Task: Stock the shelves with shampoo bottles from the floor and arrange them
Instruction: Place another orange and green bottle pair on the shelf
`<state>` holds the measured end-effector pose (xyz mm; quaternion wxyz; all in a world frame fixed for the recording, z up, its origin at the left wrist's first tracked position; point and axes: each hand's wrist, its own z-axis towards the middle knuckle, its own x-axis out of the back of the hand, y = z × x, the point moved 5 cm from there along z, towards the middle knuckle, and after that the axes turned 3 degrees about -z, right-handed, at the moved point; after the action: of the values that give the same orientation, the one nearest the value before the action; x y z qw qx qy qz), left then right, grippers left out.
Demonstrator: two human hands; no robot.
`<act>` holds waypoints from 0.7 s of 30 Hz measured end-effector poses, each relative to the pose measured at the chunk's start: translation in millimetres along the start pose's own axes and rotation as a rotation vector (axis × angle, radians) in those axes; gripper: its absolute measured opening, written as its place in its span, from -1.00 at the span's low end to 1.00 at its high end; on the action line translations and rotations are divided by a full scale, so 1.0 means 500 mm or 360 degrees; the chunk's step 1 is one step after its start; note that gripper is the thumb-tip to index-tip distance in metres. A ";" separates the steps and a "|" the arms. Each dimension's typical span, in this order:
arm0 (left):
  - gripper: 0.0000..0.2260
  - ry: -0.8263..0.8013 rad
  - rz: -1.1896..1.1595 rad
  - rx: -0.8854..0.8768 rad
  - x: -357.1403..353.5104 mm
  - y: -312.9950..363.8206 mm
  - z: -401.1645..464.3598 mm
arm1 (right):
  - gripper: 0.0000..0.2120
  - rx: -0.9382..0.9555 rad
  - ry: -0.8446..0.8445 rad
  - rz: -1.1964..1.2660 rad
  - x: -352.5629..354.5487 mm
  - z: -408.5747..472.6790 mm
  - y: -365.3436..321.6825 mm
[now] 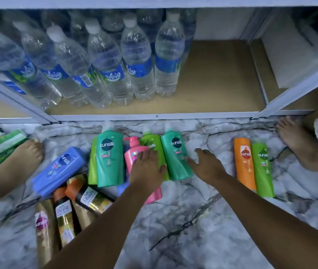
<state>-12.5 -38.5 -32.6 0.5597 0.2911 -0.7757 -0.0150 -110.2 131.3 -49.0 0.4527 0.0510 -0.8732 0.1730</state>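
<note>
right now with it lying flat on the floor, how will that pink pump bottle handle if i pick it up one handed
The pink pump bottle looks like rigid plastic, so it should probably keep its shape. Its glossy surface may be slippery. The left hand rests on it with fingers spread, not gripping. The pump head juts sideways at the top and could snag the green bottle lying against it. Probably fairly heavy if full.

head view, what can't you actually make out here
- Light green bottle: label mostly covered by the left hand.
- Blue bottle: nearly all hidden under the pink pump bottle.
- Green packs: cut off by the left edge.
- Rear water bottles: blurred behind the front row.
</note>
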 end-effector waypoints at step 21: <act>-0.53 -0.0495 -0.0858 0.0106 -0.366 0.460 0.182 | -0.35 -0.0589 0.0522 0.0377 -0.001 0.034 0.522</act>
<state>-155.0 210.5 -143.9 0.4003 0.4987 -0.7470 -0.1818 -187.3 369.5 -125.0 0.5663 -0.1636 -0.8049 0.0683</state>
